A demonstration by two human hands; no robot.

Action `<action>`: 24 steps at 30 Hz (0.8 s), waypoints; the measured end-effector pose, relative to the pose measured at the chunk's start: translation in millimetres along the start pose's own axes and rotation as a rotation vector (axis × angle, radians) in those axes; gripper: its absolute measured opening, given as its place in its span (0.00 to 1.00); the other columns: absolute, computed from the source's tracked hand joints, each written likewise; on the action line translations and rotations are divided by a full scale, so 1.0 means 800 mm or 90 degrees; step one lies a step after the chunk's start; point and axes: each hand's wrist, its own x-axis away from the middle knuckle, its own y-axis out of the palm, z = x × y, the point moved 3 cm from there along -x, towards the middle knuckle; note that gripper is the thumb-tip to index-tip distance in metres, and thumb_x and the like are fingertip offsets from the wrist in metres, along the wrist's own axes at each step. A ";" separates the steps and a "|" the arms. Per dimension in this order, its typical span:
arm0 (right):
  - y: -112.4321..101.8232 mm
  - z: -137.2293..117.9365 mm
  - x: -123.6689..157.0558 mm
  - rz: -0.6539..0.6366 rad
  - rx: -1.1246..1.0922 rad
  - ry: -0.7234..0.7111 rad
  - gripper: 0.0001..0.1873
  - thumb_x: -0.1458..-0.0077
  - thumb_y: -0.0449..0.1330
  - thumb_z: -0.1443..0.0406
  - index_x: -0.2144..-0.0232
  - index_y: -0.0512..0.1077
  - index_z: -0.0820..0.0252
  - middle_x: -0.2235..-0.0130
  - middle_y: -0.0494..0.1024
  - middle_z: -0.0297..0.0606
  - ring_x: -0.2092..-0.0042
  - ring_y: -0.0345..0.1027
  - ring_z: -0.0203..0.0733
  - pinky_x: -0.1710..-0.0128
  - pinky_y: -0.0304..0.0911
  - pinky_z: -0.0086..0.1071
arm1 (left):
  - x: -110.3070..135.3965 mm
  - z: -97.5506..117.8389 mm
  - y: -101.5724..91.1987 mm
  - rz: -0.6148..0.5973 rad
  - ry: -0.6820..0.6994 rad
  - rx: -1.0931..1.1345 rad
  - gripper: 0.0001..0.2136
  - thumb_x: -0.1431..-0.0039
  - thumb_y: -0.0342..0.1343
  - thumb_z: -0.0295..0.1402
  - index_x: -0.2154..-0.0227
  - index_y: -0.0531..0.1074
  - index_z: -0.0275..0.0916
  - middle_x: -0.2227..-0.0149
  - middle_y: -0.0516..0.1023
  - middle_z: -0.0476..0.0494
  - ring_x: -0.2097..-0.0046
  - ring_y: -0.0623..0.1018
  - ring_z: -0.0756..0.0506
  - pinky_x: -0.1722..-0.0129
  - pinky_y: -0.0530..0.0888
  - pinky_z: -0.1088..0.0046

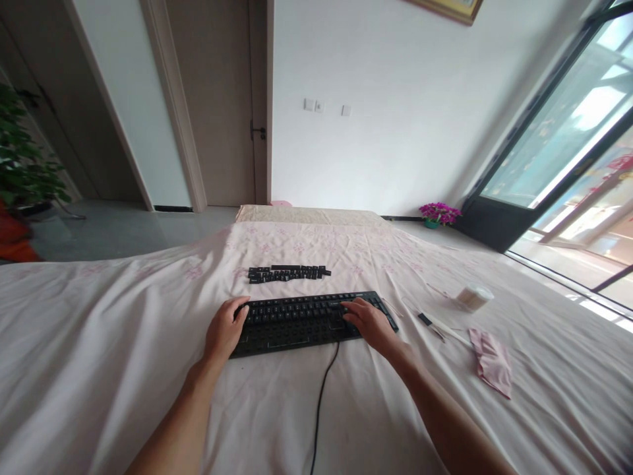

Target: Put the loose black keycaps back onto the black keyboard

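Left hand [226, 328] grips the keyboard [291, 333], likely to steady it; right hand [368, 320] touches keys [297, 310], its hold I can't tell.

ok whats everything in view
keyboard: 1, black, centre
keycaps: many, black, beyond keyboard
cord: 1, black, near side
tools: few, black and pale, right
tub: 1, whitish, right
cloth: 1, pink, right
sheet: 1, pale pink, underneath
cover: 1, cream, beyond sheet
wall: 1, white, behind
wall plates: 3, white, on wall
picture: 1, gold-framed, upper right
doors: 2, brown, back left
glass door: 1, dark-framed, right
flowers: 1 pot, magenta, right
plant: 1, green, left edge
unclear item: 1, orange, left edge
arms: 2, bare, foreground
left hand: 1, bare, keyboard's left
right hand: 1, bare, keyboard's right
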 end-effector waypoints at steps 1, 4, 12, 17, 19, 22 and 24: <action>0.000 -0.002 0.002 -0.004 0.032 -0.010 0.18 0.40 0.52 0.59 0.50 0.71 0.54 0.58 0.73 0.39 0.56 0.68 0.42 0.58 0.60 0.31 | 0.000 -0.001 0.002 -0.003 0.010 -0.006 0.16 0.41 0.46 0.38 0.56 0.73 0.41 0.52 0.76 0.43 0.49 0.74 0.43 0.45 0.67 0.63; 0.002 -0.009 0.003 -0.011 0.122 -0.036 0.16 0.39 0.52 0.60 0.51 0.71 0.53 0.60 0.73 0.38 0.56 0.67 0.42 0.60 0.58 0.30 | 0.000 -0.005 0.004 -0.006 0.027 -0.014 0.15 0.41 0.46 0.38 0.56 0.74 0.41 0.52 0.75 0.43 0.49 0.73 0.43 0.44 0.67 0.64; 0.012 -0.022 -0.007 -0.015 0.287 -0.091 0.09 0.42 0.56 0.63 0.58 0.73 0.54 0.64 0.72 0.38 0.59 0.65 0.43 0.63 0.54 0.33 | -0.001 -0.008 0.005 -0.008 0.039 -0.017 0.15 0.41 0.45 0.37 0.58 0.75 0.42 0.52 0.75 0.44 0.49 0.73 0.44 0.44 0.67 0.64; 0.015 -0.026 -0.007 -0.015 0.316 -0.113 0.09 0.41 0.56 0.64 0.58 0.71 0.54 0.64 0.72 0.38 0.59 0.65 0.44 0.62 0.53 0.34 | -0.001 -0.006 0.004 -0.008 0.042 -0.015 0.15 0.41 0.46 0.37 0.58 0.75 0.42 0.52 0.75 0.44 0.49 0.73 0.44 0.44 0.67 0.63; 0.016 -0.026 -0.007 -0.021 0.324 -0.118 0.09 0.41 0.56 0.65 0.57 0.71 0.54 0.63 0.72 0.38 0.59 0.65 0.44 0.62 0.52 0.34 | -0.001 -0.006 0.004 -0.008 0.043 -0.015 0.15 0.41 0.46 0.37 0.58 0.75 0.42 0.52 0.75 0.44 0.49 0.73 0.44 0.44 0.67 0.64; 0.017 -0.026 -0.007 -0.035 0.330 -0.125 0.09 0.41 0.56 0.65 0.57 0.70 0.55 0.63 0.73 0.38 0.59 0.65 0.44 0.62 0.52 0.34 | 0.000 -0.005 0.004 -0.011 0.041 -0.019 0.15 0.40 0.45 0.38 0.58 0.75 0.42 0.52 0.75 0.43 0.49 0.73 0.43 0.44 0.67 0.64; 0.018 -0.026 -0.006 -0.044 0.334 -0.127 0.08 0.41 0.56 0.65 0.58 0.70 0.55 0.64 0.73 0.38 0.59 0.66 0.44 0.62 0.51 0.34 | 0.000 -0.005 0.004 -0.016 0.038 -0.022 0.15 0.40 0.45 0.38 0.58 0.75 0.42 0.52 0.75 0.43 0.49 0.73 0.43 0.44 0.67 0.63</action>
